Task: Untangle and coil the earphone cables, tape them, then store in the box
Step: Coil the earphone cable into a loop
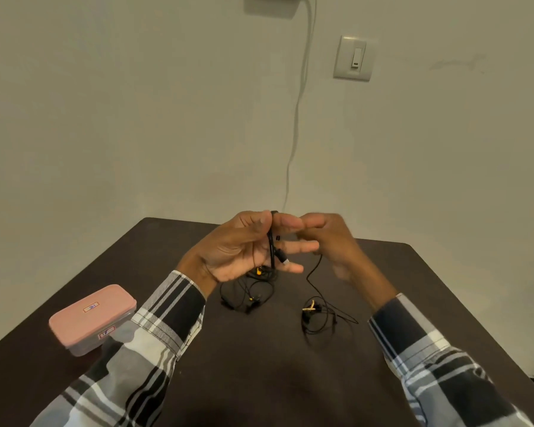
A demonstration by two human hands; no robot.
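1. Plain pale wall behind, with a wall switch (pixel 353 58) and a white cord (pixel 296 118) hanging down to the far edge of a dark surface (pixel 259 380).
2. Pink box (pixel 93 318) sits lid-on at the near left of the surface, partly behind the left sleeve; whether it latches cannot be told.
3. Left hand (pixel 244 246) is raised over the middle of the surface, thumb pinching a black earphone cable (pixel 272 245) across its extended fingers; several turns appear stacked there. Judged: coiling in progress.
4. Right hand (pixel 330 238) is motion-blurred just beside the left, fingers curled; a strand trails down from it, but whether the grip pinches it cannot be told.
5. Loose cable tangle (pixel 248 292) with small orange parts lies below the left hand; a second bundle (pixel 316 315), with a pale band that may be tape, lies to the right, apart from the first.
6. Handling, judged: cable is light, limp and springy, so turns will slip unless pinched where they cross; best held at the stacked loops, not at the earbuds or plug.
7. Hidden: no tape roll is visible; which strand joins which bundle is unclear.
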